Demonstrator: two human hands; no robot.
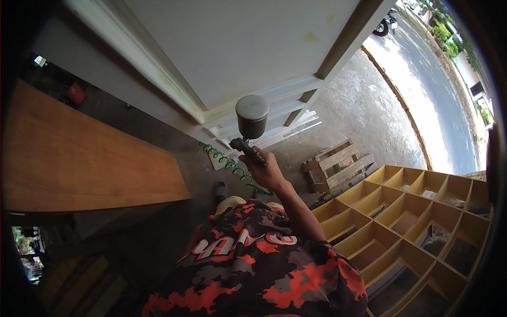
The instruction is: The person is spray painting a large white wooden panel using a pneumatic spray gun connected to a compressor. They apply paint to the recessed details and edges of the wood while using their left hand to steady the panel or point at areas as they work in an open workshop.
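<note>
My right hand (268,170) is wrapped round the grip of a dark spray gun (248,149), held out in front of my body. A grey metal paint cup (252,117) sits on top of the gun. Beyond it stands a large white panelled piece of furniture (232,58), with recessed faces and faint yellowish-green patches. From the frame I cannot tell whether the gun is spraying. A green coiled air hose (240,173) hangs below the gun and loops to the left, near the white piece's base. My left hand does not show.
On the left lies a broad orange-brown wooden panel (90,164). A slatted wooden pallet (340,165) rests on the concrete floor to the right. Nearer, a yellow frame with many compartments (383,224) fills the lower right. A motorcycle (381,27) and a sunlit road (449,100) are outside.
</note>
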